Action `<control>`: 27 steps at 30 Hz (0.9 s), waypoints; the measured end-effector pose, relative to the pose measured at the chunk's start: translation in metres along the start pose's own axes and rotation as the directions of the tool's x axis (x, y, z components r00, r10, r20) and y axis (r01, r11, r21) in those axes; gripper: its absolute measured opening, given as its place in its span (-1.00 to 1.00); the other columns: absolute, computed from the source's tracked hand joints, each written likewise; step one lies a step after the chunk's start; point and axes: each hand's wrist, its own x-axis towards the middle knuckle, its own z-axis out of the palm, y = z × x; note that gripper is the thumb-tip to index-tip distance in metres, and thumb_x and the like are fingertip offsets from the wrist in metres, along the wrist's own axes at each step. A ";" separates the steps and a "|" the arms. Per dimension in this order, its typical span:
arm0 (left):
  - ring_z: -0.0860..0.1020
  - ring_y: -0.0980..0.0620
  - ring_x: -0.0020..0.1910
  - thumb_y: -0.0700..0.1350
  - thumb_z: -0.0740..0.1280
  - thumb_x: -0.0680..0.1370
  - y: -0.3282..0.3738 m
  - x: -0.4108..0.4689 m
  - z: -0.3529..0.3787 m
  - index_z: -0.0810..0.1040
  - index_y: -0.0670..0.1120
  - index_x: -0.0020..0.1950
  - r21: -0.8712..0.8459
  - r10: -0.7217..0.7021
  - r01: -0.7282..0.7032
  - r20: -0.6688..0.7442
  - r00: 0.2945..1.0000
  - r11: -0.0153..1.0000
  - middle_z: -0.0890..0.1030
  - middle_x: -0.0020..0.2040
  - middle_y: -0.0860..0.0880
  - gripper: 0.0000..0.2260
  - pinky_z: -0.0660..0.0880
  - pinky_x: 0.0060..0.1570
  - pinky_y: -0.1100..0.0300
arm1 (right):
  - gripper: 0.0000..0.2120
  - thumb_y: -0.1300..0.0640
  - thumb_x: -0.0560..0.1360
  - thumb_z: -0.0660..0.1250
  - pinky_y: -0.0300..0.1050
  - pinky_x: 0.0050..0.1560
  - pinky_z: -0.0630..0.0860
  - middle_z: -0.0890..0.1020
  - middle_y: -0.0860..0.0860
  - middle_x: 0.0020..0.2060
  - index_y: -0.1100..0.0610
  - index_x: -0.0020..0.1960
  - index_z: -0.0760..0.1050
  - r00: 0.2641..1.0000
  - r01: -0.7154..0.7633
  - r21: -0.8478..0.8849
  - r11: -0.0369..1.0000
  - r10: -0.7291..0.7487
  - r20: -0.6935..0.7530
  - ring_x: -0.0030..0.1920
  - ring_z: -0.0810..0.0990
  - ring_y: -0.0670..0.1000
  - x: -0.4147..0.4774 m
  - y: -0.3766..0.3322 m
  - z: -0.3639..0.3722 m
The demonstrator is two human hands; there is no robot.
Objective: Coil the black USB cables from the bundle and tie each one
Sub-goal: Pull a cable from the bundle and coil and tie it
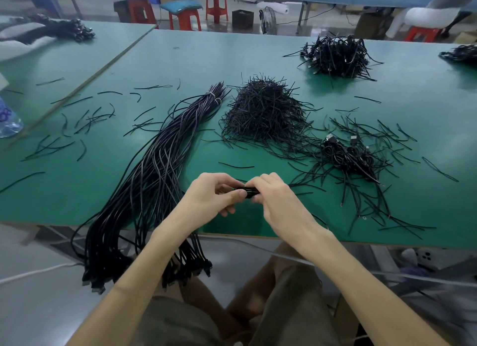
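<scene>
A long bundle of black USB cables (154, 165) lies diagonally on the green table (258, 51), tied with a white band at its far end, its plug ends hanging over the near edge. Between my hands sits a small coiled black cable (248, 190). My left hand (214, 193) grips its left side with thumb and curled fingers. My right hand (273, 193) pinches its right side. A heap of black twist ties (265, 110) rises behind the hands. Several coiled, tied cables (353, 157) lie to the right.
A bigger pile of finished cables (338, 56) sits at the far right, another (462, 54) at the table's right edge. Loose ties are scattered across the table. A plastic bottle (7, 118) stands at the left. Red stools (216, 5) and a fan (268, 20) stand beyond.
</scene>
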 end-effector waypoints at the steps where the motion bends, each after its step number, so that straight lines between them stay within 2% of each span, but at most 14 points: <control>1: 0.64 0.01 -0.28 -0.08 0.44 0.60 0.001 0.000 0.001 0.68 -0.01 0.10 0.121 0.021 -0.020 0.000 1.000 0.992 0.72 -0.20 -0.03 -0.90 0.60 -0.20 0.15 | -0.76 0.41 0.58 0.28 -0.03 0.11 0.44 0.57 0.06 -0.01 0.21 0.19 0.55 1.000 -0.004 -0.007 1.000 0.004 -0.006 0.07 0.40 0.02 0.000 0.000 0.000; 4: 0.57 0.04 -0.08 0.08 0.29 0.67 0.007 0.000 0.007 0.58 0.01 0.16 0.479 0.069 -0.076 0.032 0.997 0.875 0.61 -0.03 0.05 -0.81 0.52 -0.03 0.10 | -0.72 0.47 0.56 0.24 0.00 0.09 0.46 0.56 0.05 -0.03 0.20 0.17 0.55 1.000 -0.018 -0.015 1.000 0.018 -0.015 0.05 0.39 0.01 0.002 -0.001 0.000; 6: 0.53 -0.04 -0.01 0.13 0.14 0.71 0.012 0.001 0.011 0.50 -0.05 0.18 0.593 0.031 -0.064 0.066 0.997 0.803 0.53 0.02 0.00 -0.70 0.49 0.04 0.00 | -0.69 0.49 0.55 0.22 0.01 0.07 0.48 0.56 0.04 -0.04 0.20 0.16 0.55 0.999 -0.012 0.006 1.000 0.012 -0.030 0.04 0.39 0.01 0.003 -0.002 -0.001; 9: 0.51 -0.08 -0.09 0.16 -0.02 0.72 0.013 0.000 0.013 0.40 -0.09 0.12 0.719 0.018 -0.095 0.115 0.993 0.688 0.47 -0.03 -0.02 -0.63 0.48 -0.04 -0.03 | -0.73 0.46 0.57 0.21 0.05 0.08 0.49 0.56 0.05 -0.04 0.22 0.15 0.55 0.999 0.009 0.038 0.999 -0.007 -0.044 0.04 0.41 0.03 0.005 -0.003 -0.001; 12: 0.42 -0.03 -0.25 0.12 -0.06 0.73 0.011 -0.001 0.014 0.28 -0.06 -0.03 0.769 0.071 -0.122 0.100 0.992 0.628 0.36 -0.19 0.06 -0.69 0.34 -0.21 0.06 | -0.79 0.41 0.59 0.25 0.02 0.14 0.49 0.57 0.06 0.00 0.26 0.17 0.55 0.997 0.033 0.092 0.995 -0.026 -0.076 0.08 0.43 0.04 0.003 -0.004 0.001; 14: 0.35 0.02 -0.33 0.10 -0.05 0.73 0.009 0.000 0.015 0.25 -0.05 -0.07 0.750 0.100 -0.116 0.067 0.993 0.651 0.32 -0.24 0.07 -0.70 0.25 -0.25 0.08 | -0.79 0.38 0.60 0.27 -0.01 0.15 0.49 0.55 0.07 0.05 0.25 0.21 0.53 0.995 0.038 0.056 0.998 -0.032 -0.098 0.11 0.43 0.04 0.003 -0.004 0.003; 17: 0.35 0.07 -0.34 0.09 -0.01 0.74 0.005 0.002 0.017 0.23 0.00 -0.16 0.677 0.131 -0.094 -0.003 0.991 0.730 0.37 -0.25 0.06 -0.68 0.18 -0.32 0.07 | -0.75 0.27 0.65 0.27 -0.03 0.14 0.48 0.50 0.09 0.12 0.21 0.32 0.48 0.993 0.042 -0.089 0.995 -0.051 -0.105 0.15 0.43 0.08 0.004 -0.003 0.006; 20: 0.39 0.06 -0.33 0.11 0.00 0.73 0.002 0.004 0.017 0.25 0.02 -0.19 0.644 0.124 -0.062 -0.052 0.991 0.762 0.43 -0.25 0.06 -0.67 0.19 -0.36 0.15 | -0.67 0.19 0.69 0.20 -0.01 0.15 0.49 0.46 0.11 0.19 0.19 0.44 0.39 0.995 0.030 -0.141 0.990 -0.043 -0.089 0.17 0.46 0.11 0.002 -0.003 0.009; 23: 0.40 0.04 -0.31 0.11 0.01 0.73 0.000 0.004 0.019 0.29 -0.03 -0.14 0.644 0.123 -0.039 -0.086 0.989 0.764 0.45 -0.23 0.04 -0.67 0.21 -0.35 0.13 | -0.60 0.19 0.70 0.17 0.01 0.21 0.45 0.44 0.10 0.25 0.20 0.53 0.28 0.999 0.022 -0.222 0.975 -0.033 -0.044 0.19 0.46 0.09 0.001 -0.003 0.012; 25: 0.42 -0.01 -0.29 0.10 0.02 0.73 0.001 0.004 0.020 0.31 -0.05 -0.14 0.614 0.114 -0.041 -0.079 0.990 0.788 0.46 -0.23 0.02 -0.66 0.26 -0.31 0.08 | -0.63 0.24 0.69 0.18 0.00 0.19 0.45 0.45 0.09 0.22 0.20 0.49 0.32 0.999 0.024 -0.234 0.972 -0.033 -0.035 0.18 0.46 0.08 0.002 -0.004 0.012; 27: 0.47 -0.07 -0.22 0.08 0.04 0.74 0.003 0.004 0.018 0.40 -0.10 -0.10 0.563 0.089 -0.051 -0.040 0.995 0.825 0.51 -0.19 -0.02 -0.65 0.38 -0.22 0.01 | -0.73 0.32 0.66 0.22 0.00 0.10 0.49 0.47 0.08 0.12 0.21 0.35 0.43 0.999 0.021 -0.191 0.981 -0.029 -0.039 0.13 0.48 0.08 0.002 -0.003 0.010</control>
